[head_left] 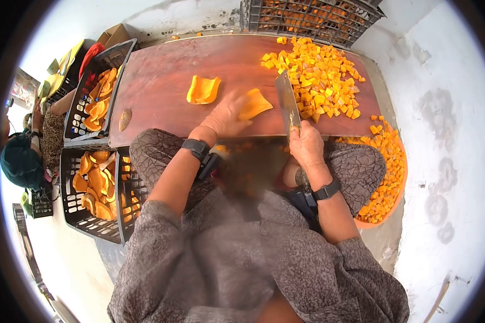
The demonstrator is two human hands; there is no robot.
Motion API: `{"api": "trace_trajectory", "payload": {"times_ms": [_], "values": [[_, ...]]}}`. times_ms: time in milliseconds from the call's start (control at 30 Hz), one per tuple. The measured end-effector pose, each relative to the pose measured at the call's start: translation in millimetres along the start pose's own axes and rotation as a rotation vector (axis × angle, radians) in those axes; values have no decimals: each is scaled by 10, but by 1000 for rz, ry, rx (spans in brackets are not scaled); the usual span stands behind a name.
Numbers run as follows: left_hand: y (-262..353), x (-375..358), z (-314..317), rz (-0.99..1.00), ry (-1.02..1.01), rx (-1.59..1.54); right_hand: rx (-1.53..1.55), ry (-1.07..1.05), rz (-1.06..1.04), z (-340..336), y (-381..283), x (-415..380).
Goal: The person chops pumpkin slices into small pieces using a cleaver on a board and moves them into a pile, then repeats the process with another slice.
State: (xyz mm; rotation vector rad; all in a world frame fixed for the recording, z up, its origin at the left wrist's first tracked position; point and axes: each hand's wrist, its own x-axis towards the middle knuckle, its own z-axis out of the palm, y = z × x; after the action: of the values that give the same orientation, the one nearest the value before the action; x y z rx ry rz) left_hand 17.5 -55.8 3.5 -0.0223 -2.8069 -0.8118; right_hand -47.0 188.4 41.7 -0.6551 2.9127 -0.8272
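Note:
My right hand [307, 144] is closed around the handle of a broad cleaver [288, 102], its blade upright beside the heap of diced pumpkin [326, 78]. My left hand [224, 117] is blurred by motion at the left edge of a flat pumpkin piece [256, 104]; its fingers are smeared, so their grip is unclear. A second, curved pumpkin piece [203, 90] lies to the upper left on the reddish wooden board [156, 70], touched by neither hand.
Black crates of pumpkin slices [98, 99] [97, 185] stand left of the board. An orange tub [393, 202] of cubes sits at the right, beside my knee. Another crate [312, 19] is behind the board. A person in a dark green head covering [24, 161] is at far left.

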Motion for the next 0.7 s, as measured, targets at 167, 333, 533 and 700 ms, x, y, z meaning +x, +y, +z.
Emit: {"api": "trace_trajectory", "payload": {"times_ms": [167, 333, 533, 700], "values": [[75, 14, 77, 33, 39, 33, -88, -61, -22, -93, -39, 64], [51, 43, 131, 50, 59, 60, 9, -103, -101, 56, 175, 145], [77, 5, 182, 105, 82, 45, -12, -86, -103, 75, 157, 130], [164, -31, 115, 16, 137, -21, 55, -39, -123, 78, 140, 99]]}}
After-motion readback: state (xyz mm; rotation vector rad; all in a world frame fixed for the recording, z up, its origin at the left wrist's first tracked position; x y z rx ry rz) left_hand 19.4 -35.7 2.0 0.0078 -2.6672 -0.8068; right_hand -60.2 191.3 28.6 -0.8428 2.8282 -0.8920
